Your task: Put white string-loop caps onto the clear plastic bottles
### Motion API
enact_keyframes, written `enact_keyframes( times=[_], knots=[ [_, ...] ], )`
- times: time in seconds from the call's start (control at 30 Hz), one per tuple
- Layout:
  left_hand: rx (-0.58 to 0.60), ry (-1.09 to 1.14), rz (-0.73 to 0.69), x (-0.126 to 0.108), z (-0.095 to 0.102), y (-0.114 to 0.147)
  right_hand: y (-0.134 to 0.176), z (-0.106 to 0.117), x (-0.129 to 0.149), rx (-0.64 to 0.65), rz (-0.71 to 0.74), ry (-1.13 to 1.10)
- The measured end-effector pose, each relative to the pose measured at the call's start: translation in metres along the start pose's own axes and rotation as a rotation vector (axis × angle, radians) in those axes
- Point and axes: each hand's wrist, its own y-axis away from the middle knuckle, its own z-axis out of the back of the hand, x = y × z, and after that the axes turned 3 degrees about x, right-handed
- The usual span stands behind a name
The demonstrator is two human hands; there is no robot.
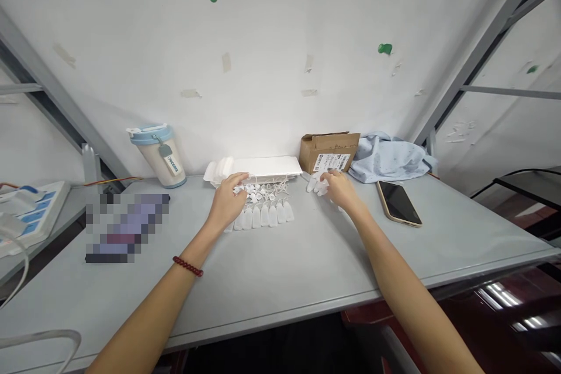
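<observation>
A row of several translucent white oval-ended pieces (265,216) lies flat on the grey desk, with thin strings at their upper ends. Just behind it is a pile of small white parts and strings (258,191). My left hand (228,201) rests at the left side of this pile, thumb and index finger apart, nothing visible held. My right hand (340,188) is in front of the cardboard box, its fingers curled down at a small group of similar translucent pieces (316,183). The fingertips partly hide what they grip.
A long white tray-like packet (267,166) stands behind the pile. The cardboard box (328,151), a light blue cloth (390,155) and a phone (398,203) are to the right. Leftward are a tumbler (158,158), a blurred-out flat object (131,228) and a power strip (33,216).
</observation>
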Motion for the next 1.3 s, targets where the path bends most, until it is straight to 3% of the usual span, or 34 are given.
enact_keyframes(
  times=[0.27, 0.5, 0.57, 0.63, 0.7, 0.77, 0.87, 1.3],
  knots=[
    [0.039, 0.001, -0.026, -0.002, -0.01, 0.005, -0.001, 0.0, 0.002, -0.055, -0.011, -0.159],
    [0.047, -0.002, -0.046, -0.004, -0.018, 0.01, 0.004, 0.012, 0.023, -0.122, 0.094, -0.541],
    [0.06, -0.002, -0.051, -0.008, -0.02, 0.012, 0.012, 0.014, 0.038, -0.044, 0.197, -0.878],
    [0.078, 0.002, -0.057, -0.012, -0.022, 0.014, 0.021, 0.015, 0.053, 0.116, 0.302, -1.252],
    [0.095, 0.012, -0.071, -0.017, -0.024, 0.017, 0.028, 0.014, 0.064, 0.278, 0.342, -1.392],
    [0.111, 0.021, -0.09, -0.023, -0.025, 0.02, 0.033, 0.012, 0.072, 0.379, 0.352, -1.412],
    [0.134, 0.015, -0.109, -0.029, -0.027, 0.023, 0.034, 0.006, 0.074, 0.432, 0.339, -1.394],
    [0.151, 0.024, -0.197, -0.031, -0.029, 0.029, 0.033, 0.004, 0.075, 0.396, 0.226, -1.337]
  ],
)
